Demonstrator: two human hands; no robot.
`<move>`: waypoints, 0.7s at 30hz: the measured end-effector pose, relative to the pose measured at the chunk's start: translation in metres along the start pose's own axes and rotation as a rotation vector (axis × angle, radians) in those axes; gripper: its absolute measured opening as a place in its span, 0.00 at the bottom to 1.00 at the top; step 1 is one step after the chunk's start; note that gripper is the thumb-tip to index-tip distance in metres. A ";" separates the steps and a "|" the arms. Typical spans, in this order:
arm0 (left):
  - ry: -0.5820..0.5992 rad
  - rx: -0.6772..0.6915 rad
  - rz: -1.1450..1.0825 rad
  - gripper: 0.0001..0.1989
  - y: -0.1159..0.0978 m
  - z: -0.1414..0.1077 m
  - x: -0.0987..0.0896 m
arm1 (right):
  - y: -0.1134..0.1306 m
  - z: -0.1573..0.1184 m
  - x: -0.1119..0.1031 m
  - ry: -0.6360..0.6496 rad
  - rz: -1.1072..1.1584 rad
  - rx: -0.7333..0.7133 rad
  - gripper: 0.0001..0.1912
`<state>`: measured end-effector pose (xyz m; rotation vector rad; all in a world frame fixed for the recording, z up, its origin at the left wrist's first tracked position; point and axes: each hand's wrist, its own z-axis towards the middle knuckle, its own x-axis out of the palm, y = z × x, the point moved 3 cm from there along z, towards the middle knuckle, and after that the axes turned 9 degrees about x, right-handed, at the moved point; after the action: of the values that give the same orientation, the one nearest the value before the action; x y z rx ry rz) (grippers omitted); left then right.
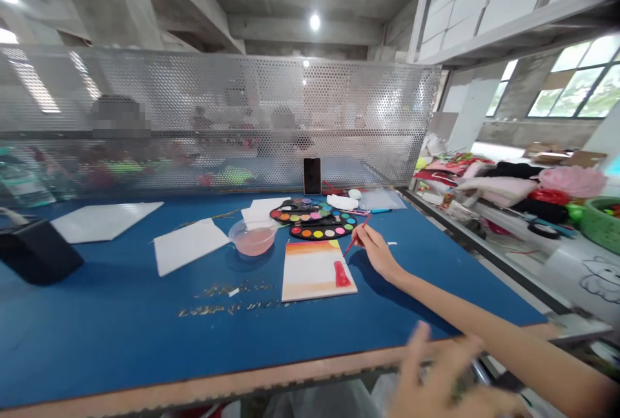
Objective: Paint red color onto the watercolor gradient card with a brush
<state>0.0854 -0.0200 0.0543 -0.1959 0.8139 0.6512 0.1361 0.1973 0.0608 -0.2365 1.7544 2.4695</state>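
My right grip is closed on a thin red paintbrush, its tip just at the right edge of a painted card that lies flat on the blue worktop. The card is washed in bands of yellow and orange fading to pale, with a red patch near its right side. My left grip is low and close to me, above the worktop's wooden edge, blurred, its fingers spread apart and holding nothing I can see.

Beyond the card, a transparent plastic bowl holds cloudy pink water. Two black palettes overlap beside it, their round wells filled with bright cakes of watercolour. Behind them sit a crumpled white cloth and a phone standing upright against a perforated metal screen. Flat white sheets lie to the left of the bowl, and a black box sits at the far left. On a shelf to my right, soft fabrics are heaped beside a green basket.
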 end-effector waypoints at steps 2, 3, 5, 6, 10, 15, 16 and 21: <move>-0.123 -0.004 0.056 0.08 0.024 -0.009 -0.011 | 0.002 -0.002 0.001 0.034 -0.014 0.008 0.28; -0.139 0.004 0.097 0.12 0.038 -0.015 -0.017 | 0.003 -0.003 0.001 0.050 -0.021 0.012 0.27; -0.058 0.067 0.166 0.25 0.064 -0.024 -0.025 | 0.005 -0.005 0.002 0.076 -0.035 0.022 0.25; -0.015 0.051 0.201 0.25 0.076 -0.029 -0.027 | 0.006 -0.006 0.003 0.085 -0.040 0.028 0.24; 0.015 0.001 0.239 0.27 0.105 -0.040 -0.020 | 0.008 -0.008 0.005 0.114 -0.051 0.047 0.22; -0.027 0.055 0.281 0.23 0.107 -0.047 0.004 | 0.006 -0.007 0.006 0.145 -0.067 0.086 0.19; -0.042 0.066 0.279 0.20 0.106 -0.049 0.009 | 0.005 -0.007 0.006 0.151 -0.071 0.096 0.19; -0.131 -0.024 0.294 0.17 0.102 -0.056 0.029 | 0.001 -0.008 0.005 0.180 -0.072 0.144 0.17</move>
<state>0.0032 0.0516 0.0034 -0.0539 0.7141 0.9409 0.1309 0.1897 0.0587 -0.5130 1.9447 2.3234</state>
